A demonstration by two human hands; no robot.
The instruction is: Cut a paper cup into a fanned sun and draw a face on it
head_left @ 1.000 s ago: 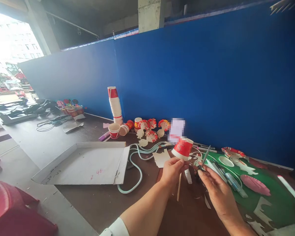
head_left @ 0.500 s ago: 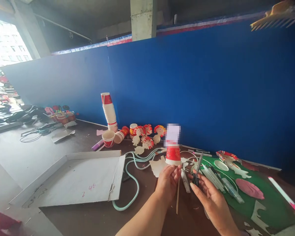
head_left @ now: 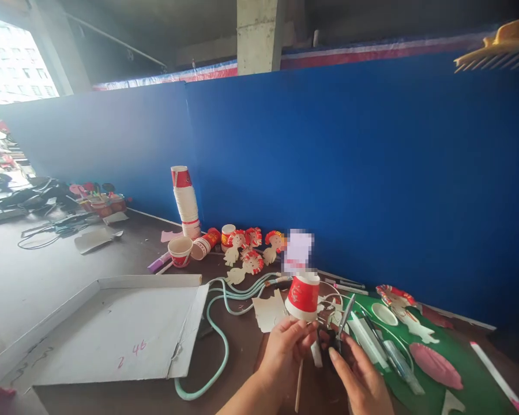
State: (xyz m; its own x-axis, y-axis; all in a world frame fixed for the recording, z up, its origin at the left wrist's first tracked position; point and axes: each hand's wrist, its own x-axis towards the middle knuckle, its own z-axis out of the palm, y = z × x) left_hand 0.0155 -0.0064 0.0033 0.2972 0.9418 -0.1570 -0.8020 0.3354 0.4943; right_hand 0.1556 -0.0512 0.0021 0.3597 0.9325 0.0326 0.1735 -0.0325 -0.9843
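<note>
My left hand [head_left: 288, 343] pinches the lower rim of a red and white paper cup [head_left: 303, 295]. The cup is upside down, tilted a little, and its upper end looks jagged. Just to the right, my right hand [head_left: 360, 369] is closed around a pair of scissors [head_left: 345, 320], whose blades point up beside the cup. Scraps of cream paper [head_left: 269, 311] lie behind my left hand. Below the hands a thin wooden stick [head_left: 300, 383] lies on the table. Part of the scissors' handles is hidden by my fingers.
A shallow white box lid [head_left: 112, 328] and a looped pale-green cable [head_left: 225, 346] lie to the left. Behind stand stacked paper cups [head_left: 185, 202] and paper dolls [head_left: 253, 262]. Pens and a pink disc [head_left: 435, 365] rest on a green mat [head_left: 402, 386]. A blue partition [head_left: 350, 167] closes off the back.
The view has shifted slightly, so the table sits lower and further left. The cup is now more tilted, and my right hand with the scissors has come closer to it.
</note>
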